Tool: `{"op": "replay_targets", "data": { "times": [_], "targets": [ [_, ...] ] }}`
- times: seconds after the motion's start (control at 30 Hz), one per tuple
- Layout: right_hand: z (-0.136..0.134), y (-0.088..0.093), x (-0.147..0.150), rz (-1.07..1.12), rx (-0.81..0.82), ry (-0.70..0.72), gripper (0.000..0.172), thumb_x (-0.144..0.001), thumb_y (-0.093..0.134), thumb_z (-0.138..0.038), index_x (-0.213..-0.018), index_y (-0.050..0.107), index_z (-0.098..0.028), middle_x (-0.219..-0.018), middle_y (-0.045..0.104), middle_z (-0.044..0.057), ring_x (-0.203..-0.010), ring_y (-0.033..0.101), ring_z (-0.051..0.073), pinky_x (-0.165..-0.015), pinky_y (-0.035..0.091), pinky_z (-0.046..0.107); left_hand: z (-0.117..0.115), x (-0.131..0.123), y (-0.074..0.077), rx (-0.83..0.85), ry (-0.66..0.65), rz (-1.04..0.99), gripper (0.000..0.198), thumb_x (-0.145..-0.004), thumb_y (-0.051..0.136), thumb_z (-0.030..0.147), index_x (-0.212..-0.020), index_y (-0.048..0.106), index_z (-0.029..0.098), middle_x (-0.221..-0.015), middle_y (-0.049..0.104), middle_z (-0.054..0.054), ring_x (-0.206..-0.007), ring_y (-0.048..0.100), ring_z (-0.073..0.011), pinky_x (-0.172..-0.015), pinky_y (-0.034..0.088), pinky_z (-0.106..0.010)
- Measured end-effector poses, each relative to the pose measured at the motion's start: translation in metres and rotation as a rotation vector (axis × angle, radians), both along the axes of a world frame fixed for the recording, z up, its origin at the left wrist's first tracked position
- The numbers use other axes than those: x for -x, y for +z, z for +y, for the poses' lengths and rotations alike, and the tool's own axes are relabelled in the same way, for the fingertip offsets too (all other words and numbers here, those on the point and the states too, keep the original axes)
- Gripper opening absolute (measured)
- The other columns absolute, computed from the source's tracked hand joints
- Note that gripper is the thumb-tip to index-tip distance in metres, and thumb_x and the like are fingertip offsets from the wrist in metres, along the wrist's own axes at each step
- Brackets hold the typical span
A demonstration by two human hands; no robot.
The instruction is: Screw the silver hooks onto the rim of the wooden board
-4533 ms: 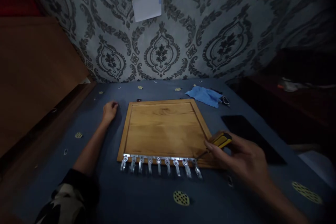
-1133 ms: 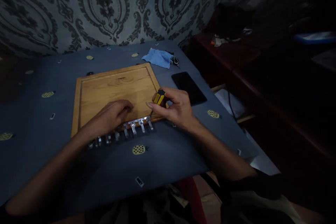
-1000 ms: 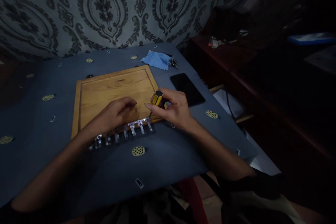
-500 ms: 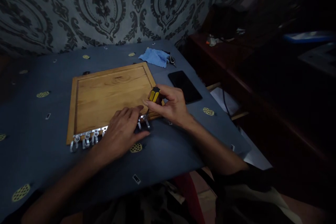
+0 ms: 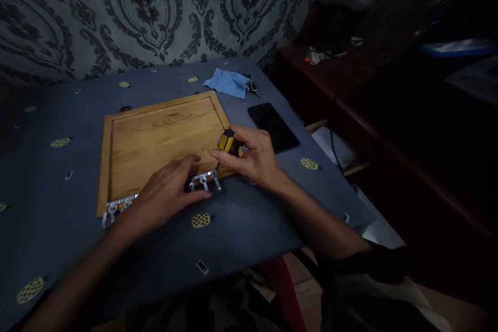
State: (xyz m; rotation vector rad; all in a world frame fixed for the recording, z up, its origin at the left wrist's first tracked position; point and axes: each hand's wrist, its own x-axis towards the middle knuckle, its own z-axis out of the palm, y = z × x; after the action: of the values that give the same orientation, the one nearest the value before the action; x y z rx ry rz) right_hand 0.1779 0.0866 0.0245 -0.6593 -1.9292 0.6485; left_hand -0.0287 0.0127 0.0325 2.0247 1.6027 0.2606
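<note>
A square wooden board (image 5: 155,137) lies on the blue cloth-covered table (image 5: 241,218). Along its near edge runs a metal rail of hooks (image 5: 204,180). My right hand (image 5: 252,158) grips a yellow and black screwdriver (image 5: 226,141), whose tip points down at the rail's right end. My left hand (image 5: 165,197) rests over the middle of the rail, fingers spread flat on it and on the board's near edge, hiding several hooks.
A black phone (image 5: 273,126) lies right of the board. A blue rag (image 5: 226,83) and keys (image 5: 252,86) sit at the far right corner. Dark wooden furniture (image 5: 350,93) stands to the right. Patterned wallpaper rises behind the table.
My left hand came from the table's far left onto the hook rail and has slid slightly left along it. My right hand keeps the screwdriver at the rail's right end.
</note>
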Motion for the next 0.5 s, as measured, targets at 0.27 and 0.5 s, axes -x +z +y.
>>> {"op": "replay_targets", "data": {
  "times": [0.27, 0.5],
  "targets": [
    [0.0, 0.0, 0.001, 0.013, -0.021, 0.024, 0.04, -0.09, 0.071, -0.037, -0.064, 0.046, -0.02, -0.06, 0.045, -0.006, -0.055, 0.044, 0.007, -0.052, 0.034, 0.023, 0.017, -0.006, -0.004, 0.09, -0.047, -0.345, 0.051, -0.084, 0.073, 0.045, -0.126, 0.055, 0.023, -0.113, 0.073, -0.008, -0.102, 0.07, -0.0276, -0.087, 0.054, -0.041],
    [0.001, 0.001, 0.001, 0.01, 0.025, 0.023, 0.045, -0.09, 0.069, -0.045, -0.063, 0.043, -0.021, -0.059, 0.044, -0.007, -0.054, 0.042, 0.007, -0.052, 0.033, 0.024, 0.03, -0.008, -0.013, 0.085, -0.079, -0.455, 0.045, -0.082, 0.073, 0.04, -0.119, 0.056, 0.021, -0.117, 0.07, -0.01, -0.107, 0.068, -0.0266, -0.093, 0.054, -0.045]
  ]
}}
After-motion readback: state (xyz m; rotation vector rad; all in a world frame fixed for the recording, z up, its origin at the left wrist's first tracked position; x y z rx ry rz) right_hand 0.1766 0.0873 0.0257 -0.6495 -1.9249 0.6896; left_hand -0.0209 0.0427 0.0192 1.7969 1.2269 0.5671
